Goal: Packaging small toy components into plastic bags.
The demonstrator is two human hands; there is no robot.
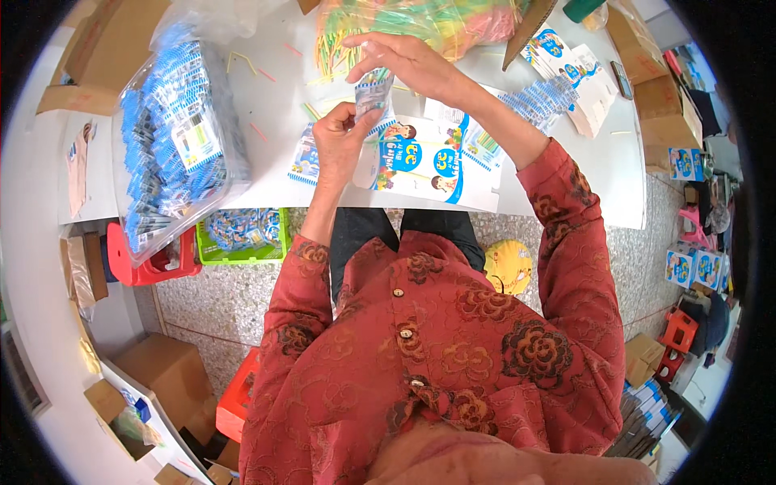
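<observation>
My left hand (339, 137) is closed on the lower part of a small clear plastic packet (373, 95) with blue print, holding it upright above the table. My right hand (404, 65) reaches over the packet's top, its fingers stretched out and apart. Whether it touches the packet's rim is hard to see. Below my hands lie flat printed cardboard pieces (412, 166) in white, blue and yellow. Close to my left wrist is a flat blue-and-white packet (304, 158). Beyond my hands, a large plastic bag (420, 20) holds many thin yellow, green and pink sticks.
A clear tub (238, 174) heaped with blue-and-white packets stands at the left. Overlapping packets (543, 103) and folded cartons (594, 89) lie at the right, near a phone (621, 79). Below the table's left edge are a green crate (244, 260) and a red stool (153, 257).
</observation>
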